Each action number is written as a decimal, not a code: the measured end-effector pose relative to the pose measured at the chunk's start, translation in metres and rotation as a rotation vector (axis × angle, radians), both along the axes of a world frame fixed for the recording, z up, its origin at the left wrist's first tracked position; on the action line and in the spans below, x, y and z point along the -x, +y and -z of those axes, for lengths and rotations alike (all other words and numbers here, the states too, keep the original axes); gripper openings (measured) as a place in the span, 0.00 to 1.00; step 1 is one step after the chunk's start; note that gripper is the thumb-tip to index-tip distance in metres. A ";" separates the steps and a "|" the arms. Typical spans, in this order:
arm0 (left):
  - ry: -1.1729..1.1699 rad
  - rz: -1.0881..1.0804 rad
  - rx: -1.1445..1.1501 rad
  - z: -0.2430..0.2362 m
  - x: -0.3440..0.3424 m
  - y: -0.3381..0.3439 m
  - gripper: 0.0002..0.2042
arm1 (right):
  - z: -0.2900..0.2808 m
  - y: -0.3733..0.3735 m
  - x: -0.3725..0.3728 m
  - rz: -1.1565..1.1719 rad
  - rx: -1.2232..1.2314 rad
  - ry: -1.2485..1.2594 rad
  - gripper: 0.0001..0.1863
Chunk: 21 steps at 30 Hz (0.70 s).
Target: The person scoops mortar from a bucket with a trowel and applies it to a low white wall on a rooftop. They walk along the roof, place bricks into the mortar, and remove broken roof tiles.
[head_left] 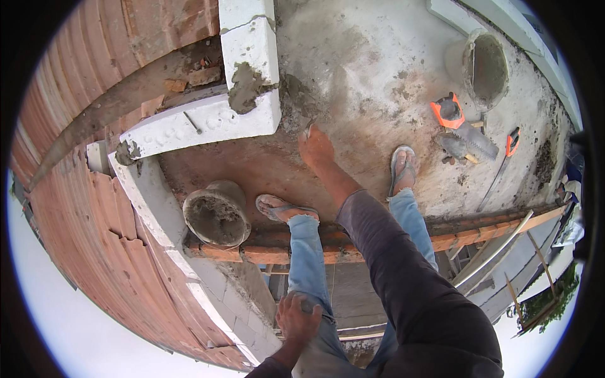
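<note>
My right hand reaches down near the corner of the white block wall, its fingers closed. A small greyish tip shows at them, but what they grip is too small to name. On my left thigh, at the knee of the jeans, rests my left hand. Its fingers are curled, with a dark grey lump between thumb and forefinger that I cannot make out. Wet grey mortar is smeared over the joint of the blocks, just left of my right hand. A bucket of mortar stands by my left foot.
On the right lie an orange-handled handsaw, an orange tool and a thin saw. Behind them stands a second mortar-stained bucket. A brick edge drops away below my feet. Rusty metal roofing covers the left.
</note>
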<state>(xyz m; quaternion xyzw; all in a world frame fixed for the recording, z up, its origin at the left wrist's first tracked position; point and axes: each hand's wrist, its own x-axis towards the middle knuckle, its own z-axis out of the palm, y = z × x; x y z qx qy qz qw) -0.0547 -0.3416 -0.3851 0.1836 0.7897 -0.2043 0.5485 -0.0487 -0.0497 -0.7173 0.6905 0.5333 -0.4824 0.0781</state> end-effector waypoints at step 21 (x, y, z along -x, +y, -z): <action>0.019 -0.043 -0.033 -0.012 0.019 0.009 0.24 | -0.181 -0.049 0.028 -0.318 0.012 0.091 0.16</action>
